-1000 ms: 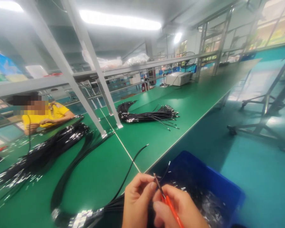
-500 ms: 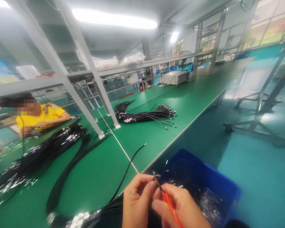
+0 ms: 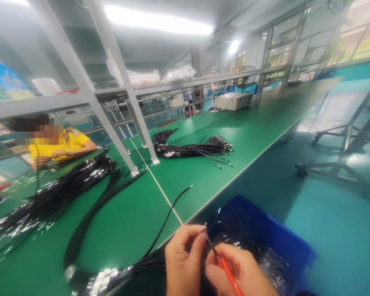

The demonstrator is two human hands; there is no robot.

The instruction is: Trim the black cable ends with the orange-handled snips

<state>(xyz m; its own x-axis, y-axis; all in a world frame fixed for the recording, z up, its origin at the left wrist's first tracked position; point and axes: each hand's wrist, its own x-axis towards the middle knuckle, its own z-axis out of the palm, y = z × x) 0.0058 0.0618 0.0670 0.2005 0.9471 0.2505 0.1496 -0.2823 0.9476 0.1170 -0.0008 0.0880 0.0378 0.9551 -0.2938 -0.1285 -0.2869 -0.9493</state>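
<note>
Near the bottom centre, my left hand (image 3: pixel 185 257) pinches a thin cable end between thumb and fingertips. My right hand (image 3: pixel 239 267) is closed on a red-handled tool (image 3: pixel 230 275), whose dark metal tip meets the cable end at my left fingertips. Whether the tool's jaws are parted is too small to tell. A bundle of black cables (image 3: pixel 151 263) runs along the table edge to behind my left hand. One loose black cable (image 3: pixel 166 222) curves up from it, with a bright tip.
A blue bin (image 3: pixel 283 238) with small clear and silver pieces stands below the table edge. More black cables (image 3: pixel 194 149) lie on the green table (image 3: pixel 117 230). White shelf posts (image 3: pixel 107 131) rise at left; a person in yellow (image 3: pixel 77 142) sits beyond. A wheeled rack (image 3: pixel 336 164) stands right.
The view has shifted slightly, so the scene sits a little further right. Both hands stay together, and the tool's tip now looks narrower and more closed up at the cable end.
</note>
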